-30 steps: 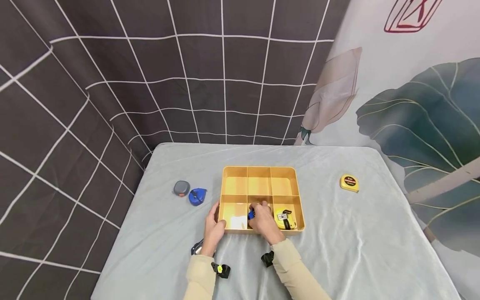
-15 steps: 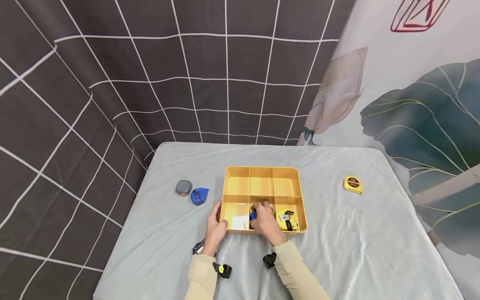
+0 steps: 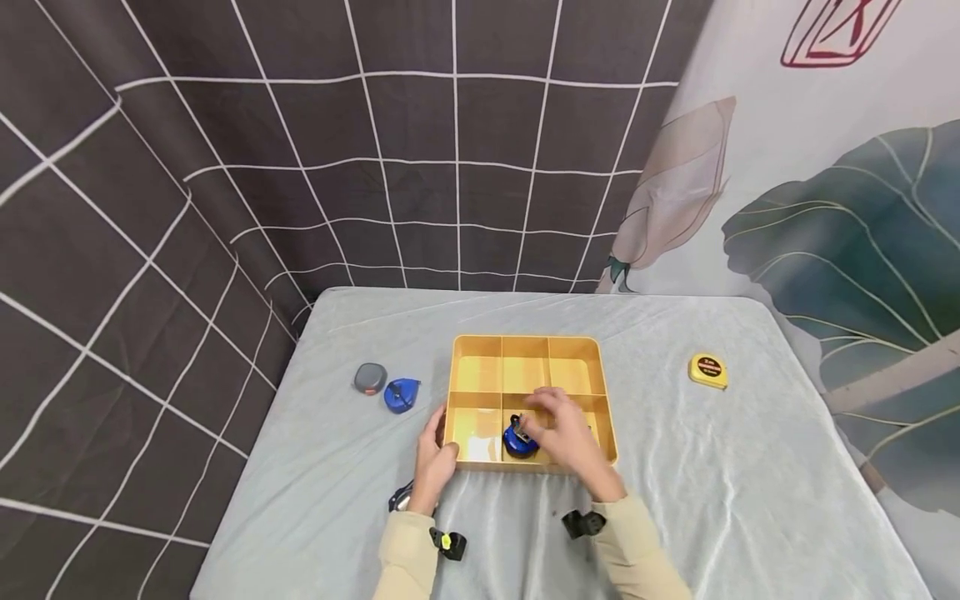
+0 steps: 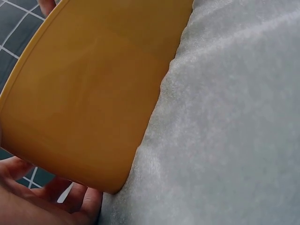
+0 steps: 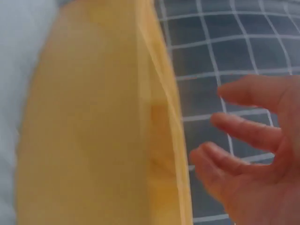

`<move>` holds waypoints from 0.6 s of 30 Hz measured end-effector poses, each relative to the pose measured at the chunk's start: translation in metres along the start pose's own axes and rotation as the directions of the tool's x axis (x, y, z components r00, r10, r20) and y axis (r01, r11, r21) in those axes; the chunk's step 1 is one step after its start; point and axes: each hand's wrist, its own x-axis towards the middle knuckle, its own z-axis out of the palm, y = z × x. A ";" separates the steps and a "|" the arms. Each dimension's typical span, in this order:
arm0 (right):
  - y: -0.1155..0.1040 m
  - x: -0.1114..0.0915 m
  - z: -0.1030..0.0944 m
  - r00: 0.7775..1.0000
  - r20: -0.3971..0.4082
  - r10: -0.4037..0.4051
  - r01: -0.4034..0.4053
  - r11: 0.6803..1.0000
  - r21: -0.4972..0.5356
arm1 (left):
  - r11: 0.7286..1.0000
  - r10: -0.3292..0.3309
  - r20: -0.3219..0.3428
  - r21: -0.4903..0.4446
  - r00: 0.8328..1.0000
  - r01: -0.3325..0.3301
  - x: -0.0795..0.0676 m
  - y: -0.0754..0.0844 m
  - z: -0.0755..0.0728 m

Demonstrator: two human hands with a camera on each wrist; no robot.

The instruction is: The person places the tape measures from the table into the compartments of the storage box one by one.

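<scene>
Over at the table (image 3: 757, 467), draped in pale grey plush cloth, the person's right hand (image 3: 566, 433) hangs above the front row of a shallow, rectangular, yellow plastic-looking box (image 3: 527, 337) with six compartments. Its grip is wide: fingers and thumb spread, nothing visible between them. A glossy, rounded, dark blue tape measure (image 3: 517, 443) with a metal clip sits in the front middle compartment, towards its left side. From here the thumb lies across the clip end, and I can't tell whether it touches.

The step looks to me like leaving that blue piece settled. To do it well, I'd part the thumb fully from the clip before lifting, since a snag could tip or drag the case. Straight up seems the safest way out, clear of the dividers.

The left hand (image 3: 435, 467) has its grip round the box's front left corner, thumb at the front, fingers along the outer left wall. That is useful bracing; I'd hold steadily but lightly, because the box could slide on soft cloth, and pressing down on one corner might rock it.
</scene>
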 end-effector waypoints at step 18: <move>0.153 0.029 -0.143 0.955 -0.079 0.287 -0.295 0.877 -0.379 | 0.999 -0.035 0.000 0.007 0.999 0.035 0.001 -0.001 0.001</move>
